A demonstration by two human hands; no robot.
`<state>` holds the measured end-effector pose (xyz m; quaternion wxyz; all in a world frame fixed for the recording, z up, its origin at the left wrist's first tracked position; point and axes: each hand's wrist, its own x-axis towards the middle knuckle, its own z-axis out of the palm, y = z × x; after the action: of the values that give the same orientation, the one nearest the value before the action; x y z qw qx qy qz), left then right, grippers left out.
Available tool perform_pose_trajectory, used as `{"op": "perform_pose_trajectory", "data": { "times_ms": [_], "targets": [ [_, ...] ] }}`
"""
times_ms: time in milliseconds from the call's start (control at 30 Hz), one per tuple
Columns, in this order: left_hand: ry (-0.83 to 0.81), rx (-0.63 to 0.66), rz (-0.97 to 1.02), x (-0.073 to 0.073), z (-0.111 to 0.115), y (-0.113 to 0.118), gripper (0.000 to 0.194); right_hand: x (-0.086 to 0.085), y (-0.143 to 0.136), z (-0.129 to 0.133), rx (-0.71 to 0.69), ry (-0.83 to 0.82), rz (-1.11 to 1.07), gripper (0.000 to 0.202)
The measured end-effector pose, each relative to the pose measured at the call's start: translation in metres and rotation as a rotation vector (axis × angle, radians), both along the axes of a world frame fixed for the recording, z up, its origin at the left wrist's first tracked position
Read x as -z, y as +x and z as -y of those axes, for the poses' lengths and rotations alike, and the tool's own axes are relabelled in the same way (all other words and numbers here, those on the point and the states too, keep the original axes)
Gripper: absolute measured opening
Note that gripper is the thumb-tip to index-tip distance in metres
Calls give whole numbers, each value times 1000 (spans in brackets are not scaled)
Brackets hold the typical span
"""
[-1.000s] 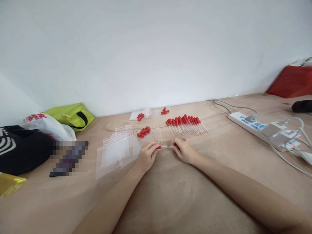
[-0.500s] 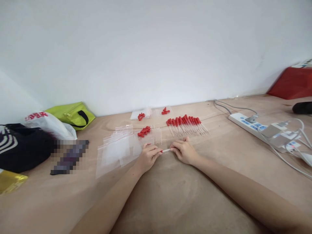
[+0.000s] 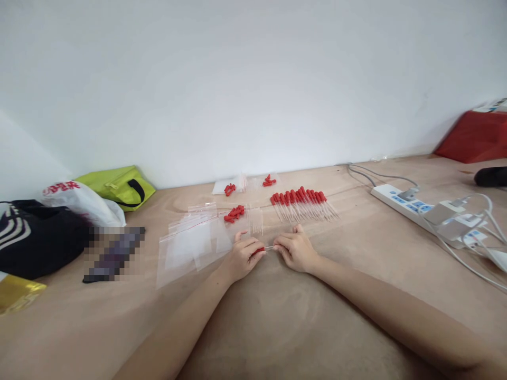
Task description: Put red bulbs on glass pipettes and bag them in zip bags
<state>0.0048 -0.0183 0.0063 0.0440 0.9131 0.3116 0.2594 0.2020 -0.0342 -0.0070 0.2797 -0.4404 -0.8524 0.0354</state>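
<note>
Between thumb and fingers, my left hand [image 3: 242,257] pinches a red rubber bulb [image 3: 259,250]. A thin clear tube [image 3: 269,247] runs from the bulb to my right hand [image 3: 296,250], whose fingers are closed on its other end. Behind my right hand lies a row of clear droppers with red bulbs [image 3: 299,197]. Loose red bulbs [image 3: 234,214] rest on a clear bag beyond my left hand, beside several thin clear tubes [image 3: 256,220]. Two smaller groups of red bulbs [image 3: 229,189] lie farther back near the wall.
Clear zip bags [image 3: 186,243] overlap left of my left hand. A white power strip [image 3: 407,203] with plugs and cables lies at the right. Farther left are a yellow-green bag [image 3: 114,184], a white plastic bag [image 3: 83,203] and a black bag [image 3: 39,243]. A red bag [image 3: 475,137] stands at the far right.
My right hand has shifted slightly left, closer to my left hand. More of the red bulb shows at my left fingertips, and the visible stretch of tube is shorter.
</note>
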Motion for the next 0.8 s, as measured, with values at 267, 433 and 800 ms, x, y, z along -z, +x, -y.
{"op": "perform_pose_trajectory", "data": {
  "times_ms": [267,433,800],
  "targets": [
    [28,39,6,1,-2,0,18,0,-3,-1,-10,-16,17,25],
    [149,-17,77,-3,-8,0,19,-11,-3,-5,-45,-25,-3,24],
    [209,-669,77,4,-18,-3,45,-8,6,-39,285,-83,-134,21]
  ]
}}
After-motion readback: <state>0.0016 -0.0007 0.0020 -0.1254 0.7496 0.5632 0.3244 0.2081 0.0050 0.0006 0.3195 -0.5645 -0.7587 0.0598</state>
